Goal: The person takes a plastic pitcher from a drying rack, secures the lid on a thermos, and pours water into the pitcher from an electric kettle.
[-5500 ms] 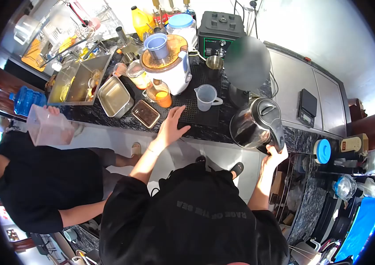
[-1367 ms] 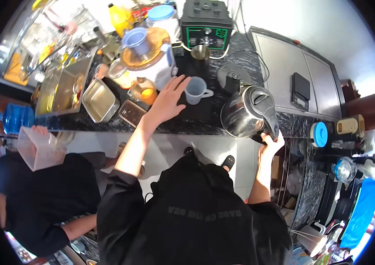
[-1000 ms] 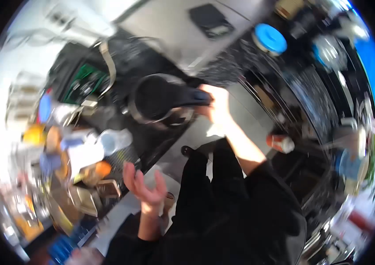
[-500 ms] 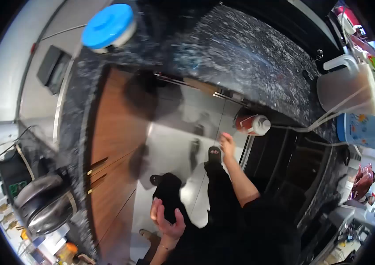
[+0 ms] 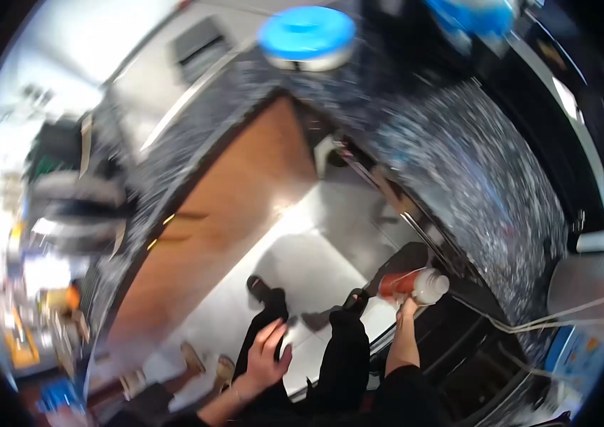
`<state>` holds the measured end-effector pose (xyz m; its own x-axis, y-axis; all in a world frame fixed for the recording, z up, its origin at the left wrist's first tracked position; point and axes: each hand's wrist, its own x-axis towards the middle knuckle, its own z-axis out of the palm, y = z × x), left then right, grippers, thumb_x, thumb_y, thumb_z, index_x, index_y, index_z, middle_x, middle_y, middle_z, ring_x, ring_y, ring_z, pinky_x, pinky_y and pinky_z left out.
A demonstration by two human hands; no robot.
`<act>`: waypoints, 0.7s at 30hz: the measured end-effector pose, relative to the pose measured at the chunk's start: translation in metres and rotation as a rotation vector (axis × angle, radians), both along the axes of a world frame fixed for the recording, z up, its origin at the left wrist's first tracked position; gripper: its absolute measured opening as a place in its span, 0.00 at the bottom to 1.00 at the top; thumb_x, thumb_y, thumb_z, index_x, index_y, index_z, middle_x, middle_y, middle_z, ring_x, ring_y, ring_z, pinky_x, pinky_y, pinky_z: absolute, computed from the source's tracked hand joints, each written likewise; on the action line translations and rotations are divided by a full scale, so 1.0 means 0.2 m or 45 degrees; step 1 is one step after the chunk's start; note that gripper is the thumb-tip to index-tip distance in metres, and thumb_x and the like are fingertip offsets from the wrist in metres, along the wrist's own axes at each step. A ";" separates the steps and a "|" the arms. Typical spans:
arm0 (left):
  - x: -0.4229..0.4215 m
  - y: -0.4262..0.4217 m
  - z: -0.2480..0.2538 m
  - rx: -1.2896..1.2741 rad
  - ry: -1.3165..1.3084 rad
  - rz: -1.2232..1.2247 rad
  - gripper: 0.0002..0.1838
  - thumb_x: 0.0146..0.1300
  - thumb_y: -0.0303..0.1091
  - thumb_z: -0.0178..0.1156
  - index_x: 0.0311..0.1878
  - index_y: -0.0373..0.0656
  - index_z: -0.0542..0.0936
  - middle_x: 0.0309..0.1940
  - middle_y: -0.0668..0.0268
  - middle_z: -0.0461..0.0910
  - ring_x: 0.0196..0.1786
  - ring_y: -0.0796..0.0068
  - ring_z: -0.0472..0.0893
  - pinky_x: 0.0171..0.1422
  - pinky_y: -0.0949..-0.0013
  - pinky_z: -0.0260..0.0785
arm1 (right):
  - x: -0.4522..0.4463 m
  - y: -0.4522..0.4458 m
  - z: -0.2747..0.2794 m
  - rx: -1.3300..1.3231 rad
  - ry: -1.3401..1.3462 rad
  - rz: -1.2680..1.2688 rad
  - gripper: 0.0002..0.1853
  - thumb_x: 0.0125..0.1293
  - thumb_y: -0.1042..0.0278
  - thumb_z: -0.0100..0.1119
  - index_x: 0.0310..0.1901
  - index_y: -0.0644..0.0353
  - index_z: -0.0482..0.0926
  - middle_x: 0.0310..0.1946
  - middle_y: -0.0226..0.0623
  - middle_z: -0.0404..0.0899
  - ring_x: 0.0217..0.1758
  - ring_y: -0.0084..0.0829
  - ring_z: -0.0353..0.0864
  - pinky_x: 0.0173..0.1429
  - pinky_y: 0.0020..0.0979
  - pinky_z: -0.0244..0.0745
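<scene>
A red thermos flask (image 5: 398,284) with a pale grey-white top is low beside the dark cabinet front, tilted in the view. My right hand (image 5: 407,309) is at its upper side, fingers closed at what looks like the handle, which is partly hidden. My left hand (image 5: 266,361) hangs in front of my dark trousers, thumb and fingers apart, with nothing clearly in it. My dark shoes (image 5: 259,287) show on the pale tiled floor (image 5: 323,256) beyond the hands.
A speckled dark counter (image 5: 458,156) bears a blue-lidded container (image 5: 307,34) in the corner. Wooden cabinet doors (image 5: 230,192) flank the floor. A translucent jug (image 5: 586,285) and trailing white cords are at right; a pan (image 5: 77,220) at left. Another person's sandalled feet (image 5: 223,370) show lower left.
My right hand has reached the thermos flask and closed at its upper side. My left hand stays free. The view has swung, shifting the counter and cabinets.
</scene>
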<state>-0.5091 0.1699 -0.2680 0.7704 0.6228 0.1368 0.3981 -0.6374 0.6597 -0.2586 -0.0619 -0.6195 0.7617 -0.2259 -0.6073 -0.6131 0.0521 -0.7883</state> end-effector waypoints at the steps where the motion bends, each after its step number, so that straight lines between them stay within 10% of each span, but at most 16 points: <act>1: -0.03 0.01 0.04 -0.007 0.017 0.009 0.27 0.52 0.26 0.61 0.58 0.38 0.69 0.57 0.56 0.69 0.57 0.57 0.73 0.60 0.65 0.67 | -0.08 0.03 0.13 -0.018 -0.016 0.153 0.11 0.61 0.66 0.53 0.43 0.60 0.76 0.34 0.33 0.75 0.31 0.24 0.69 0.32 0.27 0.66; 8: -0.20 0.33 0.74 0.375 0.273 -0.256 0.31 0.50 0.41 0.64 0.61 0.49 0.71 0.64 0.59 0.62 0.69 0.51 0.59 0.69 0.57 0.57 | -0.48 0.72 1.56 0.276 -0.097 1.622 0.08 0.60 0.75 0.51 0.40 0.66 0.77 0.28 0.32 0.75 0.31 0.21 0.70 0.39 0.19 0.64; 14: -0.59 0.74 1.22 0.726 -0.194 -0.401 0.22 0.52 0.43 0.61 0.51 0.48 0.76 0.58 0.55 0.65 0.56 0.50 0.68 0.56 0.56 0.67 | -0.78 1.16 2.54 1.129 0.091 2.033 0.05 0.59 0.75 0.50 0.35 0.65 0.75 0.24 0.34 0.75 0.28 0.21 0.70 0.36 0.20 0.64; 21: -1.12 1.06 1.65 0.703 -0.309 -0.183 0.12 0.57 0.39 0.56 0.41 0.44 0.74 0.41 0.58 0.71 0.35 0.58 0.74 0.35 0.61 0.69 | -1.24 1.55 3.15 1.284 -0.253 2.209 0.09 0.64 0.67 0.52 0.32 0.65 0.73 0.14 0.32 0.69 0.13 0.20 0.60 0.19 0.19 0.59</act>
